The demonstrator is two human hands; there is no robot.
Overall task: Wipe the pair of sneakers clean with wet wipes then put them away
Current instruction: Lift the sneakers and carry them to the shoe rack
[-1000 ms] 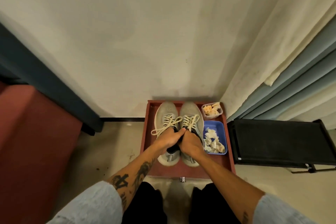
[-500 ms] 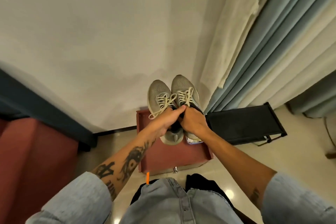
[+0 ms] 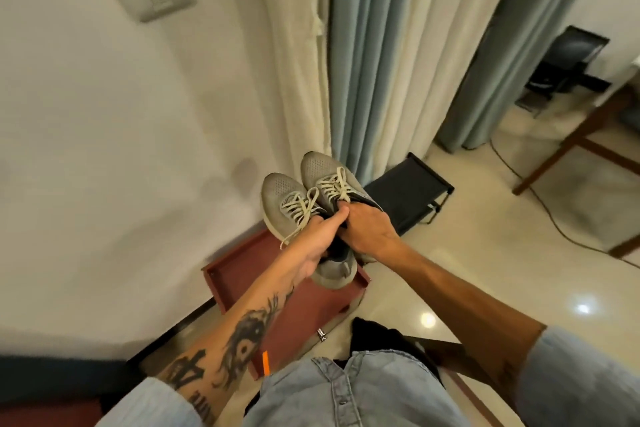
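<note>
I see both hands holding the pair of sneakers up in the air, side by side, toes pointing far away. My left hand [image 3: 313,246] has its grip closed around the left sneaker [image 3: 282,199]. My right hand [image 3: 369,227] pinches the right sneaker [image 3: 325,172]. The red tray [image 3: 242,270] sits on the floor below them.

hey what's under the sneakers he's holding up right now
Below the raised sneakers, held by the left hand and right hand, lies the red tray on the floor. The shoes and hands cover the tray's far corner, so anything there is hidden.
</note>
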